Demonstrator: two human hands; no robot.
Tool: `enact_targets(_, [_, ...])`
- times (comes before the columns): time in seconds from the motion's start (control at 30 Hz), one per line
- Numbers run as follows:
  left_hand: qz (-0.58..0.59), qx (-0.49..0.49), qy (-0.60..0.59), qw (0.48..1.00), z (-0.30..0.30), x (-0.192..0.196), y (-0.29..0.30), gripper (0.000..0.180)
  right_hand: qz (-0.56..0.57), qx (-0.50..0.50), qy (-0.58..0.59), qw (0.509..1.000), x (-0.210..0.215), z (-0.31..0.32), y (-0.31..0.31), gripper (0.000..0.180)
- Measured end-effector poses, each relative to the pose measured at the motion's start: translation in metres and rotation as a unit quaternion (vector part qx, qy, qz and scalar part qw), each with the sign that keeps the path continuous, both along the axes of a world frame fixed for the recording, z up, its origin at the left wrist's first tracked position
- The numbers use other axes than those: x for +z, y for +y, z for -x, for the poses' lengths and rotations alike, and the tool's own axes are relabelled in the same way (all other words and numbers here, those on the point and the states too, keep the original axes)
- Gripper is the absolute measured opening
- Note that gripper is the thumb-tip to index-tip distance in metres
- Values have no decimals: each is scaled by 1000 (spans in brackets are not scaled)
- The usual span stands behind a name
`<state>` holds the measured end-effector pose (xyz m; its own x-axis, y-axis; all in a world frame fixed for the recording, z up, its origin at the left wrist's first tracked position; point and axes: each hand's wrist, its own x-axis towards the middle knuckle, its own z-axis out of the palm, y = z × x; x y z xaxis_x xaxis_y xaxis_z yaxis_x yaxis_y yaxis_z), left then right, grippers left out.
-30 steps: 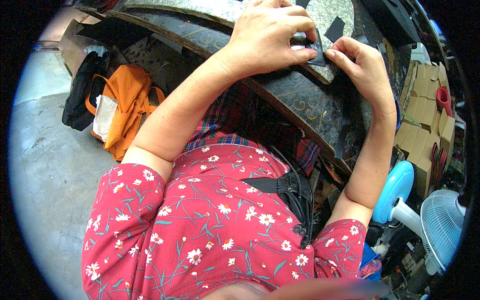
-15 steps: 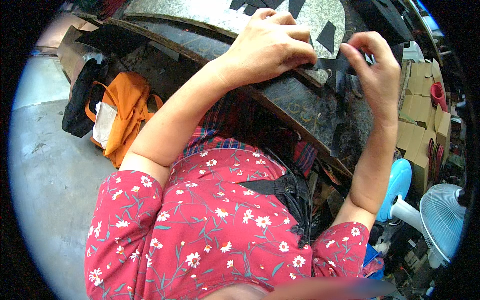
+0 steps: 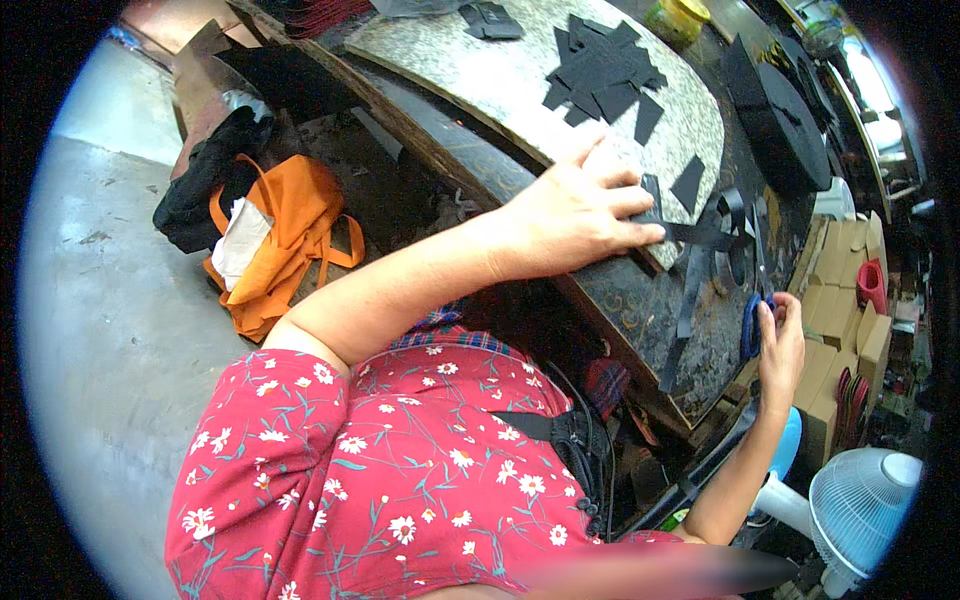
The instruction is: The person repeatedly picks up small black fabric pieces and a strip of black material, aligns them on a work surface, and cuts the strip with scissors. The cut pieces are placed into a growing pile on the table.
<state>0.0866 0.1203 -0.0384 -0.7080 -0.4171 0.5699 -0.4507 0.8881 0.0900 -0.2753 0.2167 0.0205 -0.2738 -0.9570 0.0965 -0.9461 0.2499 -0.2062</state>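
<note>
My left hand (image 3: pixel 588 212) is over the near edge of a pale speckled board (image 3: pixel 450 75), its fingers closed on the end of a black strip (image 3: pixel 700 236). From there the strip runs right into loose loops over the dark table. Farther right, my right hand (image 3: pixel 783 345) has its thumb and fingers at the blue handles of a pair of scissors (image 3: pixel 751 326), whose blades point away from me. On the board lie a heap of cut black pieces (image 3: pixel 605 68), a single black piece (image 3: pixel 687 184) apart from it, and a small stack (image 3: pixel 491 20).
A large black roll (image 3: pixel 785 125) and a yellow tub (image 3: pixel 678 20) stand at the far right of the dark table (image 3: pixel 625 325). Cardboard boxes (image 3: pixel 820 375) and a blue fan (image 3: pixel 862 505) are to the right. An orange bag (image 3: pixel 295 215) sits at left.
My right hand has let go of the strip, moved right and nearer, and taken hold of the scissors. The left hand still holds the strip. The view has shifted, showing more of the board.
</note>
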Motion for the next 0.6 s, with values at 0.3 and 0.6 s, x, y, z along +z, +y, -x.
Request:
enact_targets(0.3, [26,-15,46,999,1,10,-1,22,-103,-48,-46,992,8,19,7,28])
enact_targets(0.6, [48,19,124,991,1,2,11,14,-155,22,-515,842,40,-54,65,28])
